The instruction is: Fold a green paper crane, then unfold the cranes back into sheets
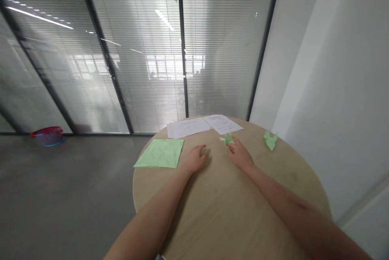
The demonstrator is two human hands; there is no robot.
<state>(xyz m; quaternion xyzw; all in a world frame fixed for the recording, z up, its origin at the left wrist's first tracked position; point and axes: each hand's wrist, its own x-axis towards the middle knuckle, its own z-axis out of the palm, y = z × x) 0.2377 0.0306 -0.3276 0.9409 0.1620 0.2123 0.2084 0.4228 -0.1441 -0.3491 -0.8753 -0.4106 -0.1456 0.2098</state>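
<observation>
Near the far side of the round table, my right hand [241, 155] has its fingertips on a small origami figure [227, 139] in light green paper, with pointed parts like a paper crane. Thumb and fingers pinch the figure's right side. My left hand [196, 158] rests to the left of it, fingers curved and apart, holding nothing. Just left of that hand lies a creased green sheet of paper [161, 153]. A second green origami figure [270, 141] of similar shape stands apart at the right, close to the table's edge.
Printed white sheets [190, 127] lie at the back of the wooden table [225, 211]. A glass partition with blinds [152, 102] stands behind it, and a white wall [343, 102] at the right. On the floor at far left sits a red and blue basket [48, 136].
</observation>
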